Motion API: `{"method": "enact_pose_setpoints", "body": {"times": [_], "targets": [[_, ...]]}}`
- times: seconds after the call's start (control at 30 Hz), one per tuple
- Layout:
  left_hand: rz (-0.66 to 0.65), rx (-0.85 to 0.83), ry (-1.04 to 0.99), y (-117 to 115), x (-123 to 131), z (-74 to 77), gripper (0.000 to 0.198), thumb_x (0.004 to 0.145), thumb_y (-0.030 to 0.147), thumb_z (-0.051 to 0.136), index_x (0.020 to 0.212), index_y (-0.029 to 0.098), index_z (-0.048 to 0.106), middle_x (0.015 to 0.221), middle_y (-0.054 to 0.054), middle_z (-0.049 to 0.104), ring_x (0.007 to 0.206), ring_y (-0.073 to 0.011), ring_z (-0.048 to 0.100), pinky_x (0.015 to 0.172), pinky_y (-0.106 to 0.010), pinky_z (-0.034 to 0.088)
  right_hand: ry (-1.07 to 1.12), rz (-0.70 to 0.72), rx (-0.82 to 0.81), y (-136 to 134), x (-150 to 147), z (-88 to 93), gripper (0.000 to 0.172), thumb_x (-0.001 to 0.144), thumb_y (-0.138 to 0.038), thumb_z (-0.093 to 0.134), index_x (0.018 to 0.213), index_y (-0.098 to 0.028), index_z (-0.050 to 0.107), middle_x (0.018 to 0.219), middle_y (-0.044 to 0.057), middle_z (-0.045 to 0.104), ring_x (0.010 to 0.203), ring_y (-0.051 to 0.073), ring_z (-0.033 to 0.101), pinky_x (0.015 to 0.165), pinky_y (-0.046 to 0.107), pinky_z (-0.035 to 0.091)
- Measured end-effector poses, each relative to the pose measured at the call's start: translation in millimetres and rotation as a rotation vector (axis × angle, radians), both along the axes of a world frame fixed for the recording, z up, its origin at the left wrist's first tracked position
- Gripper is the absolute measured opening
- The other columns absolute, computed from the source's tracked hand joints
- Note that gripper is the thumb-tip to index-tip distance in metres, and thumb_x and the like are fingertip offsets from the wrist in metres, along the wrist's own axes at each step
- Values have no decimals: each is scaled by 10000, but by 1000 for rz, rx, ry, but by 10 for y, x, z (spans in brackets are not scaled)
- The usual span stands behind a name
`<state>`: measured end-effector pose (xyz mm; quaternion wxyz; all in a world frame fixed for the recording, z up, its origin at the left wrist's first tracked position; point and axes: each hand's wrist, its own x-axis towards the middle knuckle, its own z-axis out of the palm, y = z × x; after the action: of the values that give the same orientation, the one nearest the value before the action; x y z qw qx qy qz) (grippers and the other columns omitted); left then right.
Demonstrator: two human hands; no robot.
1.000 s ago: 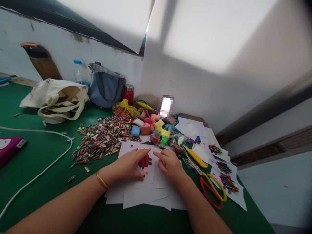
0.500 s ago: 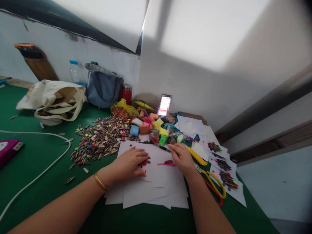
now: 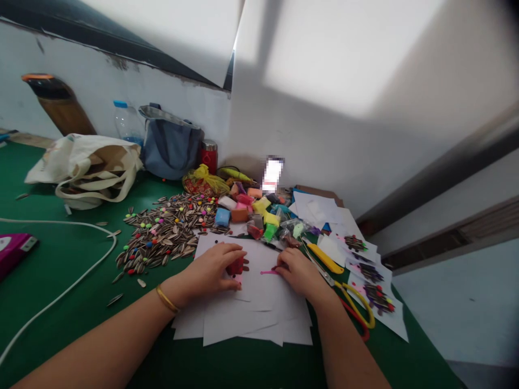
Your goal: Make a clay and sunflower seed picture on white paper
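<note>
White paper sheets lie in a loose stack on the green table. My left hand rests on the stack's left part with its fingers apart, around a red piece and a pink one. On the right part, my right hand bends its fingers down over the end of a thin pink tool; a small dark red piece shows at the fingertips. A black pen lies just beyond the hands.
Sunflower seeds with coloured beads are heaped at the left. Wrapped clay blocks lie behind the paper. At the right are a yellow cutter, scissors and seed-decorated cards. Bags and a phone stand behind.
My right hand has moved down and closed its fingers over the dark red piece near the pink tool. My left fingers have lifted slightly, and more of the red piece shows.
</note>
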<state>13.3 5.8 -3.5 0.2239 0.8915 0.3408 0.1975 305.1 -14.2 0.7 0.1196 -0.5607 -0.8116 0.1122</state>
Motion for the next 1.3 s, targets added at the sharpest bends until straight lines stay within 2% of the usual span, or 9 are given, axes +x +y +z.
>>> {"method": "enact_pose_setpoints", "body": {"times": [0.17, 0.33, 0.53, 0.67, 0.87, 0.93, 1.07, 1.17, 1.3], "targets": [[14, -25, 19, -8, 9, 20, 853, 641, 349, 849, 1399, 240, 474, 1364, -111, 539, 1238, -307, 497, 1066, -436, 409, -121, -88, 180, -14, -50, 54, 161, 910, -180, 573, 1019, -198, 690, 1006, 95, 637, 1034, 245, 531, 889, 361, 402], [33, -35, 10, -16, 9, 25, 916, 612, 362, 865, 1417, 235, 447, 1351, -114, 551, 1235, -304, 502, 1069, -449, 404, -240, 43, 42, -129, -208, 153, 98, 875, -214, 590, 919, -211, 678, 962, 58, 636, 950, 209, 541, 821, 298, 392], [-35, 41, 68, 5, 13, 7, 778, 720, 492, 779, 1392, 226, 490, 1366, -124, 551, 1240, -305, 504, 1075, -454, 385, -345, 37, 21, -171, -368, 47, 120, 808, -129, 570, 893, -184, 634, 892, 68, 653, 854, 213, 569, 725, 300, 373], [-73, 119, 149, -22, 58, -59, 736, 742, 658, 675, 1360, 283, 535, 1409, -111, 533, 1314, -360, 443, 1139, -584, 234, -236, 36, 99, -158, -364, 33, 259, 794, -90, 542, 1012, -190, 642, 918, 65, 653, 874, 213, 576, 752, 298, 390], [-66, 130, 189, -58, 90, -94, 766, 737, 729, 616, 1349, 274, 549, 1410, -126, 527, 1321, -376, 433, 1134, -622, 205, 302, -70, 250, -137, -348, 83, 147, 898, -202, 486, 888, -193, 633, 907, 60, 621, 822, 175, 581, 748, 273, 441], [-65, 116, 175, -47, 77, -81, 773, 749, 696, 635, 1377, 263, 515, 1408, -132, 525, 1312, -366, 445, 1137, -616, 210, 506, -112, 214, -120, -347, 39, 132, 892, -240, 503, 840, -197, 617, 857, 46, 627, 776, 167, 594, 719, 271, 458], [-10, 92, 100, -13, 40, -74, 722, 788, 577, 680, 1381, 210, 491, 1402, -149, 512, 1281, -330, 469, 1107, -527, 327, 763, -212, -50, -56, -344, -122, 110, 858, -294, 546, 860, -201, 604, 776, 24, 672, 705, 169, 648, 636, 261, 482], [18, 89, 49, 5, 26, -90, 616, 808, 519, 686, 1313, 197, 541, 1369, -147, 530, 1240, -313, 492, 1043, -459, 413, 698, -229, -137, -13, -318, -190, 84, 815, -272, 576, 837, -203, 617, 763, 15, 683, 704, 171, 656, 634, 259, 486], [22, 95, 38, 10, 34, -97, 568, 808, 495, 695, 1272, 193, 568, 1316, -146, 561, 1200, -313, 514, 1023, -460, 424, 405, -166, -95, -19, -257, -129, 139, 803, -196, 554, 905, -213, 647, 824, 9, 694, 727, 165, 637, 667, 262, 471]]}}
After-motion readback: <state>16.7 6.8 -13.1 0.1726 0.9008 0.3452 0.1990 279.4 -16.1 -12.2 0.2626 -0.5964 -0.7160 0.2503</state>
